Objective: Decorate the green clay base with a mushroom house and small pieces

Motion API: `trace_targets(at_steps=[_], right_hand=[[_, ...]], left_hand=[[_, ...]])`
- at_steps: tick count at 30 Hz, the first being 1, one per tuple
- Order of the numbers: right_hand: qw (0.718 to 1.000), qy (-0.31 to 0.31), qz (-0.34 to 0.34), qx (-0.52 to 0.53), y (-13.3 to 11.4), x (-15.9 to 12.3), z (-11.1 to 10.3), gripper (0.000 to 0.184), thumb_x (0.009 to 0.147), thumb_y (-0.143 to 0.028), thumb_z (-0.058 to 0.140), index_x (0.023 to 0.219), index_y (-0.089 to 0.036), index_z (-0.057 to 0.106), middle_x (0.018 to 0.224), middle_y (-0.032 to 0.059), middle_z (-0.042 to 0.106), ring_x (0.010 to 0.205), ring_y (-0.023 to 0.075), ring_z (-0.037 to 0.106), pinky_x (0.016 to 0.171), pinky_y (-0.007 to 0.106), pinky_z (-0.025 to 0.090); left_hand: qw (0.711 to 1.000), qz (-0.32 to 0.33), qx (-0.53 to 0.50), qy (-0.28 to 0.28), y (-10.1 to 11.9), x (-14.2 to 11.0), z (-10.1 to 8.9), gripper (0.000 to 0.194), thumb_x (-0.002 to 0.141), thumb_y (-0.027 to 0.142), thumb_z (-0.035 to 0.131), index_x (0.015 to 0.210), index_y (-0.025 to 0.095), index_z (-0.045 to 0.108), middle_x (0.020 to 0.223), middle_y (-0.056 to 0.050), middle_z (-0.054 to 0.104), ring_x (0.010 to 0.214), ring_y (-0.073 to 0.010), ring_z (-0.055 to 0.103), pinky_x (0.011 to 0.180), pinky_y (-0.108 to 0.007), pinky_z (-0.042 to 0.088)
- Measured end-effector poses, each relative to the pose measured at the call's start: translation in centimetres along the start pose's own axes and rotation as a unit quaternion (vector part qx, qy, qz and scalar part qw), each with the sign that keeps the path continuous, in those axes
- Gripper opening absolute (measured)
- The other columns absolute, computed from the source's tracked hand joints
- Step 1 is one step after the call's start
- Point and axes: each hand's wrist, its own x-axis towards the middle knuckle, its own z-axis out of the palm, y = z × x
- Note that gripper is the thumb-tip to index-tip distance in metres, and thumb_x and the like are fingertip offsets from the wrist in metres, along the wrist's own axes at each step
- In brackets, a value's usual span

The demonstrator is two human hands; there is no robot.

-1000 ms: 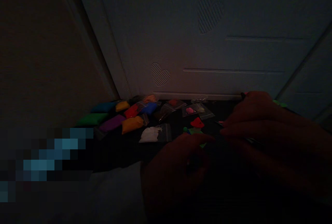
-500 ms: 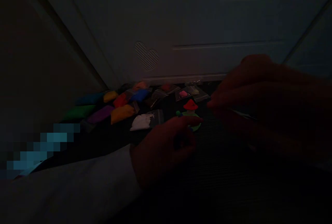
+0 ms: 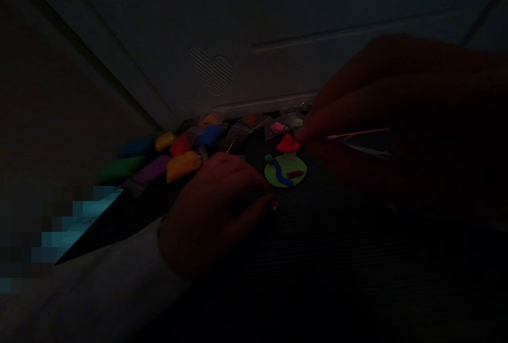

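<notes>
Head view — the left hand [image 3: 210,210] has its fingertips just beside a small pink-and-white piece [image 3: 275,206], near the green disc [image 3: 270,174] on the dark ribbed surface [image 3: 317,232]. Too dark to tell whether its grip is apart or together. The disc bears a blue strip [image 3: 281,174] and a brown piece [image 3: 295,174], with the red cap [image 3: 288,143] at its far edge. The right hand [image 3: 381,99] is near the cap — its grip I cannot tell.

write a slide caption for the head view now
In dim light, the left hand rests beside a green clay disc with a red-capped mushroom.
</notes>
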Motion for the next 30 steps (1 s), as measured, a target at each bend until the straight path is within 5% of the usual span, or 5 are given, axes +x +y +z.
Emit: trace_targets(at_steps=[7, 30], right_hand=[[0.999, -0.033, -0.038, -0.012, 2.0, -1.8, 3.0, 0.013, 0.080, -0.019, 0.053, 0.088, -0.020, 0.063, 0.090, -0.0019, 0.061, 0.084, 0.0101, 0.055, 0.072, 0.029, 0.037], [0.991, -0.123, -0.022, 0.038, 2.5, -3.7, 5.3, 0.014, 0.080, -0.020, 0.053, 0.091, -0.018, 0.063, 0.089, 0.0023, 0.063, 0.083, 0.0127, 0.055, 0.082, 0.036, 0.032]], left_hand=[[0.996, -0.033, -0.009, -0.077, 1.1, -1.3, -0.3, 0.010, 0.076, 0.029, 0.060, 0.079, 0.020, 0.063, 0.086, -0.001, 0.059, 0.085, -0.0163, 0.051, 0.079, -0.032, 0.040], [0.997, -0.051, -0.035, -0.042, 0.4, -1.0, 1.0, 0.014, 0.079, 0.026, 0.058, 0.078, 0.019, 0.070, 0.082, -0.002, 0.065, 0.081, -0.0155, 0.053, 0.077, -0.032, 0.041]])
